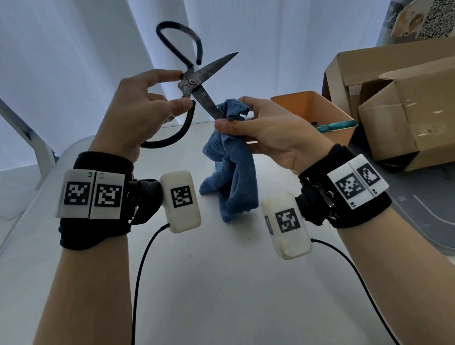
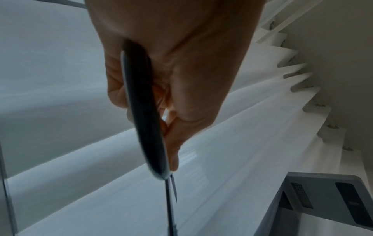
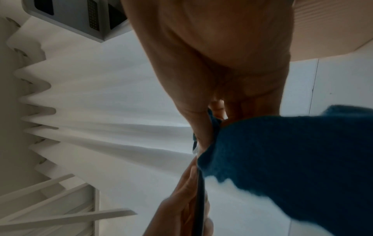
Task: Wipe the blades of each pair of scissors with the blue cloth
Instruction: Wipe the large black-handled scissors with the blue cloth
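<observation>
"30" on the grey mat (image 1: 402, 198); "L2" on the left wrist tag (image 1: 91, 173).

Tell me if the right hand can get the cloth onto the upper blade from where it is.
Probably yes. The right hand pinches the cloth around the lower blade of the open scissors. The upper blade sticks out bare above it, with nothing between them; the left hand holds near the pivot.

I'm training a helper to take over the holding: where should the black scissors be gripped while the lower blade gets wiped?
Probably at the shanks beside the pivot of the black scissors, from the handle side, as the left hand pinches them now. The blades are spread and bare-edged, and the right hand wraps the blue cloth round the lower one.
</observation>
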